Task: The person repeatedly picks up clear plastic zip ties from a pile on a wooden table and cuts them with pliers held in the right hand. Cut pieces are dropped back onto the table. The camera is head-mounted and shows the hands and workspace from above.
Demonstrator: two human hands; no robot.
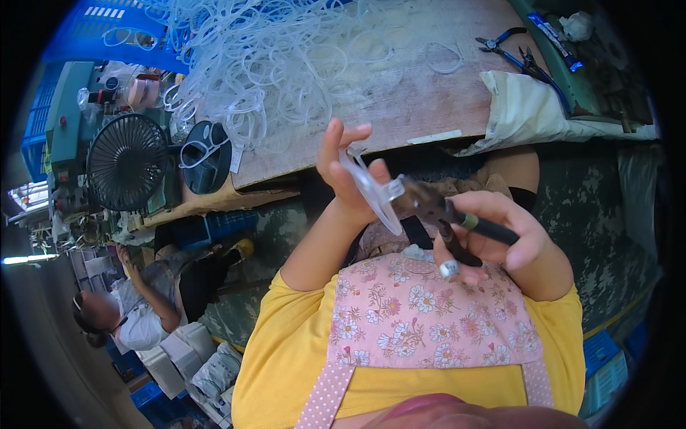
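— Left hand?
— Fingers spread, pinching a clear plastic ring above the lap.
— Right hand?
— Closed on black-handled pliers, jaws biting the ring's tab, below the wooden bench.

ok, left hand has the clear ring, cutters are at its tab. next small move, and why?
Probably squeeze the cutters shut. The right hand already has their tip at the small tab on the clear plastic ring, which the left hand holds up steady. Whether the blades are exactly on the joint is too small to tell, so a slight nudge may come first.
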